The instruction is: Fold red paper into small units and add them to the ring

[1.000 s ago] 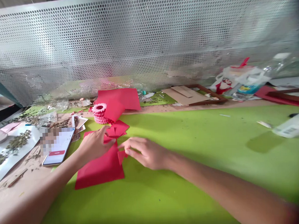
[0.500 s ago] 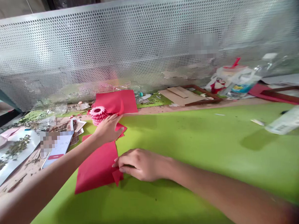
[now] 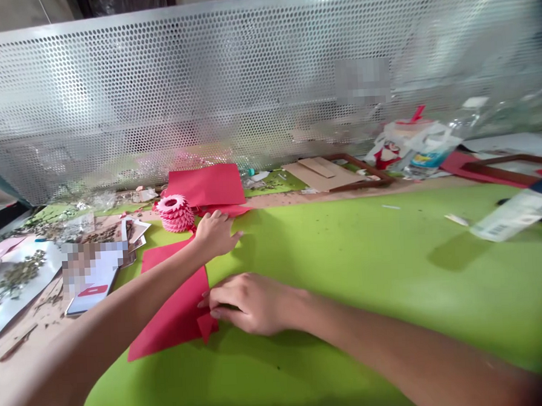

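My left hand [image 3: 214, 233] reaches to the far side of the green mat, palm down with the thumb spread, its fingers over a red paper scrap [image 3: 238, 210]. To its left stands a pink, toothed stack of paper rings [image 3: 175, 214]. Nearer, a larger red paper sheet [image 3: 167, 305] lies on the mat, partly under my left forearm. At that sheet's right edge my right hand [image 3: 253, 304] is closed, thumb and fingers pinched on a small folded red paper piece [image 3: 206, 326]. Its fingertips are partly hidden.
Another red sheet [image 3: 206, 185] lies behind, by the perforated metal panel [image 3: 246, 77]. On the left are a phone [image 3: 97, 279] and dried plant bits [image 3: 23, 273]. Brown cardboard [image 3: 321, 173], a bagged drink [image 3: 413, 141] and a white-labelled bottle [image 3: 512, 214] are on the right.
My left hand has moved right, away from the pink ring stack, and the red scrap under it has shifted right too. My right hand keeps its pinch at the sheet's edge.
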Available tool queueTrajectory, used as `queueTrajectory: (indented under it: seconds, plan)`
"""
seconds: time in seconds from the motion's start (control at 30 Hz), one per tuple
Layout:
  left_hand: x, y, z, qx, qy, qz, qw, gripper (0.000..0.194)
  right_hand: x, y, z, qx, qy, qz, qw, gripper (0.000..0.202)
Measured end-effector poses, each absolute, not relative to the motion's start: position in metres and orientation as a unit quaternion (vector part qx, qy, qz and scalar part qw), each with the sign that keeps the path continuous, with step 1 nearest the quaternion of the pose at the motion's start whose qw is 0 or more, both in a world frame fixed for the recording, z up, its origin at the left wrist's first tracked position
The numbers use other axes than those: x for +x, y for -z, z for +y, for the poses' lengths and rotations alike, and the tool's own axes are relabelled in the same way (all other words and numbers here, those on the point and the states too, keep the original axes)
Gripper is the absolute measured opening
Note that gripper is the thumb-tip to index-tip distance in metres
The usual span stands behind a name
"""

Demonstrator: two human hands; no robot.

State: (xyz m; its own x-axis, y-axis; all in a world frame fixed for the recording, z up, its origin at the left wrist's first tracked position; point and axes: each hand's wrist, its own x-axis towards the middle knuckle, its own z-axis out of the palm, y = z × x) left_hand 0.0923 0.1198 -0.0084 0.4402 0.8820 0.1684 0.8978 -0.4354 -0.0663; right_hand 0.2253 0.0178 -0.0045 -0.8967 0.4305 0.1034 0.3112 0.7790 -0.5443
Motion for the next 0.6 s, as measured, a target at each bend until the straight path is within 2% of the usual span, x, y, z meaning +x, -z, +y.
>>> queueTrajectory:
  seconds: [0.33, 0.6]
  plan:
    - [0.112, 0.015, 0.151, -0.849, 0.056, -0.522, 0.053, 0.053, 0.227, 0.003, 0.018, -0.198, -0.285, -0.932, 0.108, 0.019]
    - [0.064, -0.007, 0.123, -0.879, 0.088, -0.467, 0.035, 0.041, 0.228, 0.006, 0.018, -0.205, -0.281, -0.930, 0.120, 0.018]
